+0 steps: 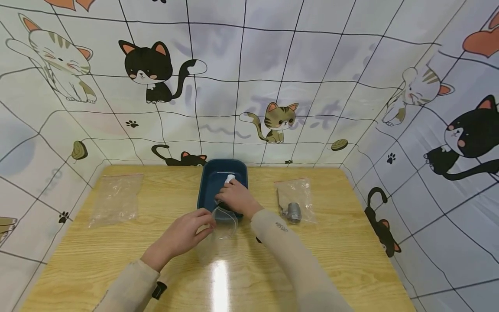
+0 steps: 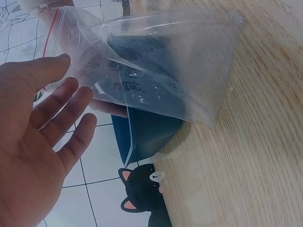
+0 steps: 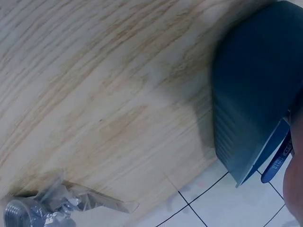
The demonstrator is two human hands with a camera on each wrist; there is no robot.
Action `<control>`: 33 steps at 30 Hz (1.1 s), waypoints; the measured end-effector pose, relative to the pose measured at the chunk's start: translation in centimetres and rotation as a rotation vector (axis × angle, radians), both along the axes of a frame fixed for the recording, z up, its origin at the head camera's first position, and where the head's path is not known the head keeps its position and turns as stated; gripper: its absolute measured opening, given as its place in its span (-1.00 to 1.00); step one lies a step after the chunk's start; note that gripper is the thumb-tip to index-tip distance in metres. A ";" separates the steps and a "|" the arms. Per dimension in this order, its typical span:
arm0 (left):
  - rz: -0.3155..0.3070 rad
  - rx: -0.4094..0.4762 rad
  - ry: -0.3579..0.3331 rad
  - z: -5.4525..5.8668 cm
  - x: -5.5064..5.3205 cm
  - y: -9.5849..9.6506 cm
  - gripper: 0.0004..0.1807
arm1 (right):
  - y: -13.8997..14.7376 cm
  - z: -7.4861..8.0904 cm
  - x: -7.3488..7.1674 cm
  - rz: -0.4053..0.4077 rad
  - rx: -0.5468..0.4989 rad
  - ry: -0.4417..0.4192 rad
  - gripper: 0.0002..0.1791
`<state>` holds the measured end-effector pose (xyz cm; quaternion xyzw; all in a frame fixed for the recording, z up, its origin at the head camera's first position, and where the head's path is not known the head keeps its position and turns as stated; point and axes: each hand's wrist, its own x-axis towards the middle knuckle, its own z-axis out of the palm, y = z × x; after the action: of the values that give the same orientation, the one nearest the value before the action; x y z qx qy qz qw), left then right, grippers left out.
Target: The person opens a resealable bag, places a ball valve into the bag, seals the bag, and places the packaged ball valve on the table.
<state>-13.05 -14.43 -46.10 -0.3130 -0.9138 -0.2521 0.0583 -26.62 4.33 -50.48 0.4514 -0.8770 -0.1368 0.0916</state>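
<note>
My left hand (image 1: 183, 232) pinches the edge of a clear zip bag (image 1: 224, 225) at the near end of a dark blue tray (image 1: 200, 190). In the left wrist view, the bag (image 2: 203, 61) spreads out, its red zip line close to my fingers. My right hand (image 1: 238, 198) is over the tray, its fingers curled round a small object with a white end (image 1: 230, 177). In the right wrist view, a narrow dark blue piece with pale lettering (image 3: 277, 161) sticks out beside that hand; whether it belongs to the same object I cannot tell.
A flat clear zip bag (image 1: 117, 199) lies at the table's left. To the right, another bag (image 1: 300, 190) lies with a grey metal cylindrical fitting (image 1: 294, 213) at its lower edge. A cat-print curtain (image 1: 218, 95) surrounds the wooden table (image 1: 331, 260).
</note>
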 end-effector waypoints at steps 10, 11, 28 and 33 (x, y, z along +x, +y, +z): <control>0.039 -0.010 0.010 -0.2 0.1 0.4 -0.91 | 1.3 1.4 0.5 -0.052 0.059 -0.030 -0.64; 0.039 -0.008 0.014 -0.2 0.0 0.4 -0.91 | 1.4 1.6 0.5 -0.058 0.058 -0.032 -0.64; 0.042 -0.030 0.068 -0.2 -0.8 1.2 -0.93 | 3.9 4.6 2.0 -0.180 -0.039 -0.121 -0.74; 0.045 -0.034 0.074 -0.4 -1.0 1.4 -0.93 | 4.8 6.3 2.8 -0.229 -0.081 -0.203 -0.77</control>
<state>-14.05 -13.07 -46.46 -0.3024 -0.9220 -0.2234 0.0923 -23.86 9.14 -44.18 0.3560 -0.9322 -0.0645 0.0044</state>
